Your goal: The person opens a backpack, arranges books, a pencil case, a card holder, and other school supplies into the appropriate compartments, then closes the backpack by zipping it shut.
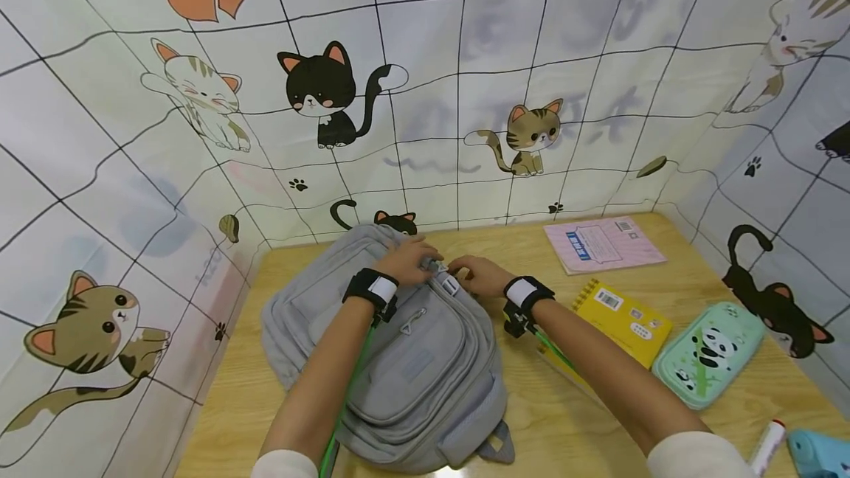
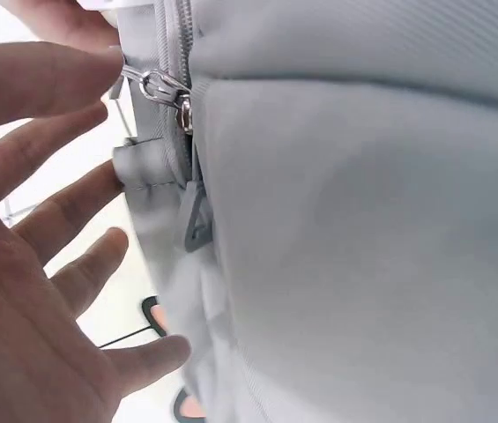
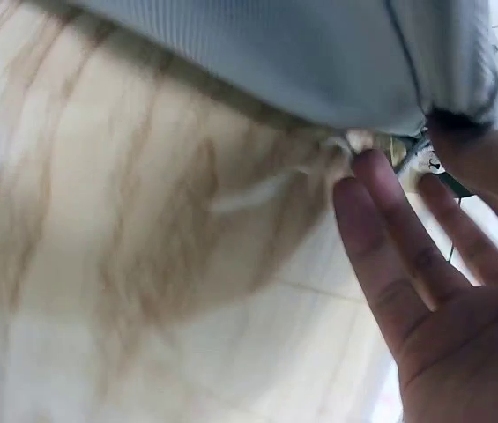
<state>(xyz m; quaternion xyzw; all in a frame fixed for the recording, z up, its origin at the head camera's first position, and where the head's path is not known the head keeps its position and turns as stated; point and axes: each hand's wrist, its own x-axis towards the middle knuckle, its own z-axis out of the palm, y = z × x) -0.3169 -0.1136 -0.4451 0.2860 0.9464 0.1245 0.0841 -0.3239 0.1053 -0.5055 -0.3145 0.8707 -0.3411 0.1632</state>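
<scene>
A grey backpack (image 1: 412, 360) lies on the wooden table, its top end towards the back wall. My left hand (image 1: 405, 260) is at that top end. In the left wrist view its thumb and forefinger pinch a metal zipper pull (image 2: 132, 72), while the other fingers spread loosely beside the fabric. Below it, a second grey pull (image 2: 197, 220) hangs by the zipper. Across from it, my right hand (image 1: 485, 276) grips the bag's upper right edge with thumb and forefinger. Its other fingers (image 3: 398, 256) extend under that edge in the blurred right wrist view.
Right of the bag lie a pink booklet (image 1: 604, 244), a yellow spiral notebook (image 1: 624, 323) partly under the right forearm, and a green panda pencil case (image 1: 710, 352). A marker (image 1: 768, 448) and a blue object (image 1: 820, 456) are at front right. Cat-print sheeting (image 1: 425, 116) encloses the table (image 1: 564, 434).
</scene>
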